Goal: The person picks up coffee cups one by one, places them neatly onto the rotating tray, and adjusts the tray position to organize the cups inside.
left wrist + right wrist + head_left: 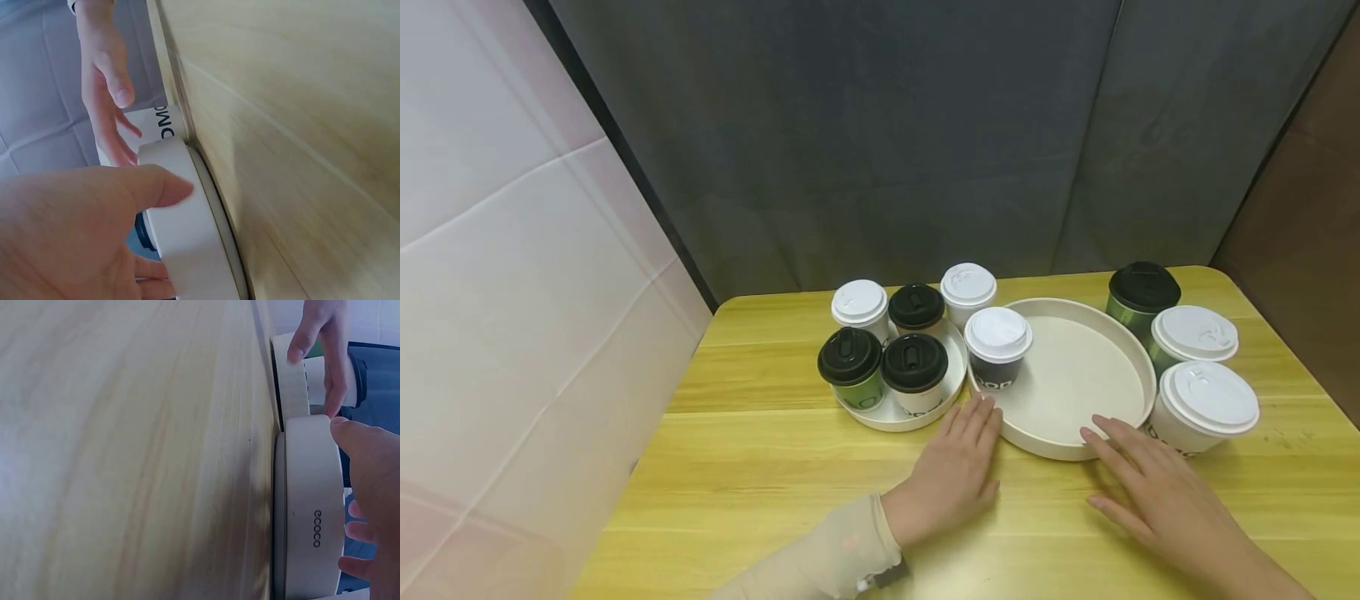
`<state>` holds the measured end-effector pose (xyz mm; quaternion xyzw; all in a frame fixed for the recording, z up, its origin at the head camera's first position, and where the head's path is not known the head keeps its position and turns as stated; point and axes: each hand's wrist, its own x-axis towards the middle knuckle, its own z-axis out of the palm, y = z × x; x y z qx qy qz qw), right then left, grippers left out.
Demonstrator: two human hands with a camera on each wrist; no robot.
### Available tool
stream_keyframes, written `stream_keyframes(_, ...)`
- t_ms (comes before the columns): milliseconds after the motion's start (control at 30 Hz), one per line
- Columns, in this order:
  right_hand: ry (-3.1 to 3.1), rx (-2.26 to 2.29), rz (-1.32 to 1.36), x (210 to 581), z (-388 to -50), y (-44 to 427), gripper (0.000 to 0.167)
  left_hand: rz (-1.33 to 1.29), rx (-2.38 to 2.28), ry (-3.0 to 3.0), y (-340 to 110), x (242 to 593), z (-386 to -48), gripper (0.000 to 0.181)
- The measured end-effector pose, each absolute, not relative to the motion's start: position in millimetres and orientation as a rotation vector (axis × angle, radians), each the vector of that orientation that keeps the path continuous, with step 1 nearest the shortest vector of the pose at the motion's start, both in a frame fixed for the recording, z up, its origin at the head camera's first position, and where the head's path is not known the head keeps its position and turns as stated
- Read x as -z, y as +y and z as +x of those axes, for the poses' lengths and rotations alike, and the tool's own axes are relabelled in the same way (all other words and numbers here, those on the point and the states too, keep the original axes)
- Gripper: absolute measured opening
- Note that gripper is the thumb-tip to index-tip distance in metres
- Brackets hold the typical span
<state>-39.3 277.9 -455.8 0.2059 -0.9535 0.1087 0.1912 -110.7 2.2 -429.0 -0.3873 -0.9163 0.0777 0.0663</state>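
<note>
Large round tray (pixel 1075 375) flanked by two hands at its near rim; one dark cup (pixel 997 350) carried on it.
Tray seen flat on the wooden table (pixel 760 500), "ecoco" printed on its wall; the white-lidded dark cup is stood upright at its left edge. Left hand (pixel 951 471) is placed at the near-left rim, fingers extended and kept close together; right hand (pixel 1165 504) is held at the near-right rim, fingers loosely spread, nothing gripped by either. Firm contact cannot be told. Lidded cups are grouped on the small tray (pixel 895 423) to the left; three more, including a black-lidded green cup (pixel 1142 292), are lined up at right.
</note>
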Motion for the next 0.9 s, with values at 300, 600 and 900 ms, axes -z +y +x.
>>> stream_keyframes(300, -2.683, -0.317, 0.576, 455.1, -38.7, 277.7, 0.077, -1.124, -0.274, -2.769, 2.4, 430.7, -115.8, 0.079)
stream_keyframes(600, -2.574, -0.380, 0.603, 442.6, -43.3, 284.2, 0.070, -1.146, -0.181, -2.741, 4.9, 429.4, -114.6, 0.078)
stream_keyframes(900, -2.300, -0.427, 0.555, 414.1, -51.1, 309.8, 0.073, -1.359, 0.258, -2.741, 29.0, 415.6, -113.3, 0.083)
